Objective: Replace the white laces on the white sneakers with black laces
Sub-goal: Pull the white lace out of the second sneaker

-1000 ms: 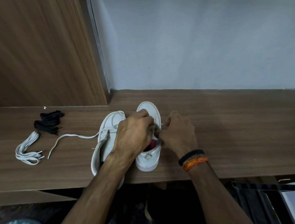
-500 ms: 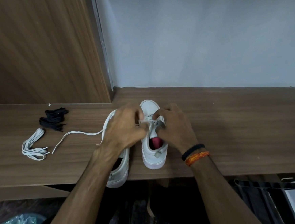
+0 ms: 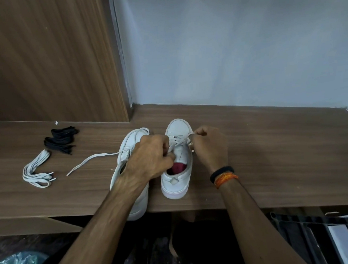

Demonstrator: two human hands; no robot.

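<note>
- Sneakers stand side by side on the wooden shelf (image 3: 275,155), toes pointing to twelve o'clock, heels at the front edge; the left sneaker (image 3: 136,199) has its heel hanging past that edge.
- My left hand (image 3: 150,158) lies over the gap between the two shoes, its fingers pinched together on a strand of the white lace (image 3: 177,141) at the tongue of the right sneaker (image 3: 179,179).
- My right hand (image 3: 210,147), at three o'clock of that shoe, is closed in a fist on the other end of the same lace, near the top eyelets.
- That shoe's lace crosses loosely over the tongue; its dark red lining shows behind my left hand.
- A loose lace end (image 3: 92,160) trails from the left sneaker toward nine o'clock, lying flat on the wood.
- Further toward nine o'clock lies a bundled white lace (image 3: 37,174); just beyond it, toward eleven o'clock, the black laces (image 3: 61,139) lie in two folded bundles, well apart from both hands.
- Black and orange bands (image 3: 223,176) circle my right wrist.
</note>
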